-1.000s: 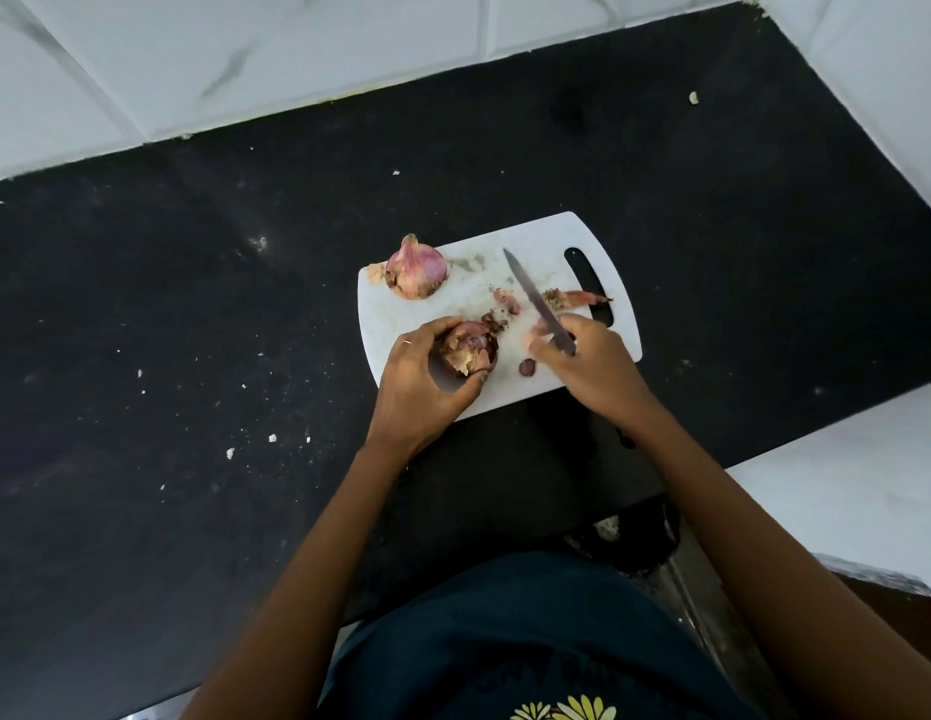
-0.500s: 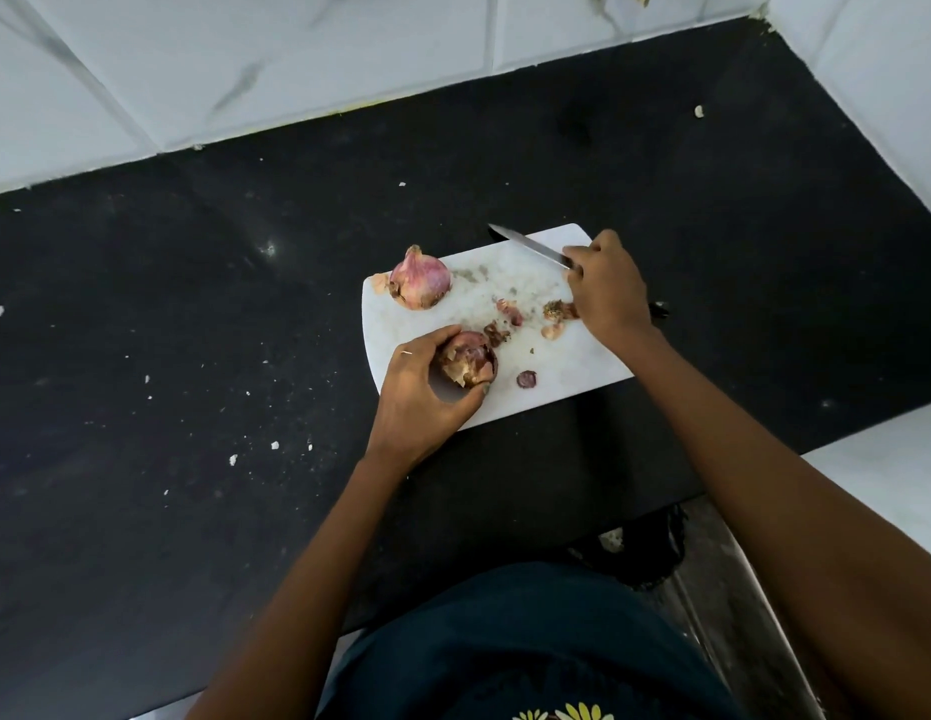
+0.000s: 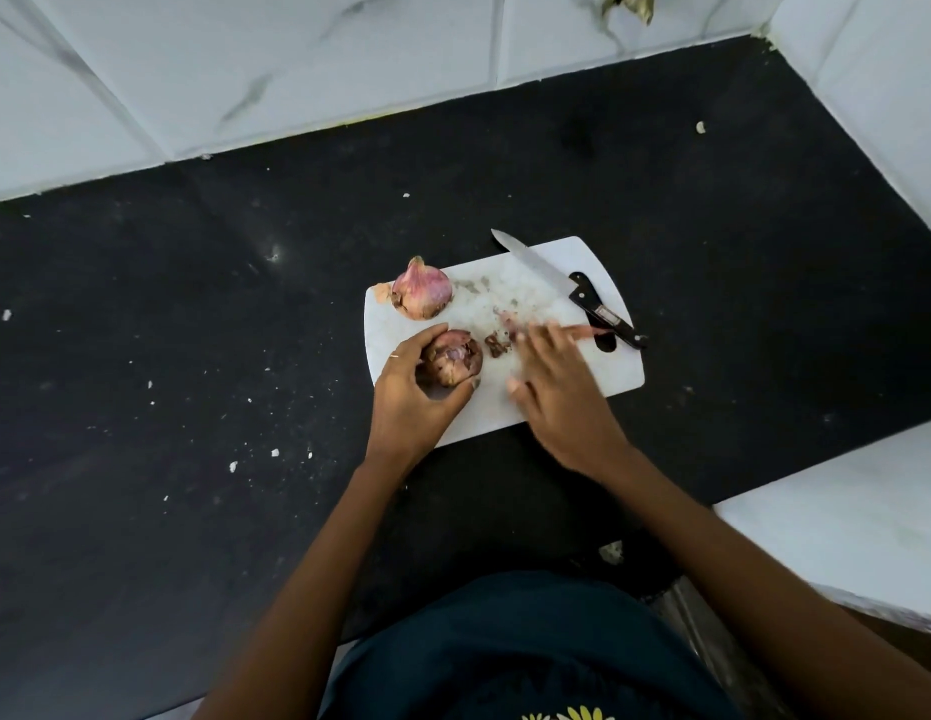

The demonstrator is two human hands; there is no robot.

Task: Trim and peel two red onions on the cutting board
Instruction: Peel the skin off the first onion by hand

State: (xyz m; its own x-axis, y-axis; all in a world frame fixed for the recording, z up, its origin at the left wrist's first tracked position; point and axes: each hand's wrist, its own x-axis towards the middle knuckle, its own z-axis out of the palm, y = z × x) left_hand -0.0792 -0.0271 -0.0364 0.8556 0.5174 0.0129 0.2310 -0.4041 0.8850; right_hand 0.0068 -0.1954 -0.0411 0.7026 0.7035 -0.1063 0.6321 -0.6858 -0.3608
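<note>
A white cutting board (image 3: 614,374) lies on the black counter. My left hand (image 3: 414,394) grips a trimmed red onion (image 3: 453,356) near the board's front left. A second red onion (image 3: 420,293), skin on, sits at the board's back left corner. My right hand (image 3: 554,394) is over the middle of the board with fingers stretched out and blurred, holding nothing. A black-handled knife (image 3: 562,280) lies free along the board's back right edge, blade pointing back left. Onion scraps (image 3: 497,344) lie between the held onion and my right hand.
The black counter (image 3: 219,356) is speckled with small white crumbs. White marbled tile walls (image 3: 297,70) close it at the back and right. A white ledge (image 3: 842,527) sits at the front right. The board's handle slot (image 3: 606,344) is by the knife handle.
My right hand set the knife down at the board's back right edge and came back empty toward the middle of the board. My left hand kept holding the trimmed onion.
</note>
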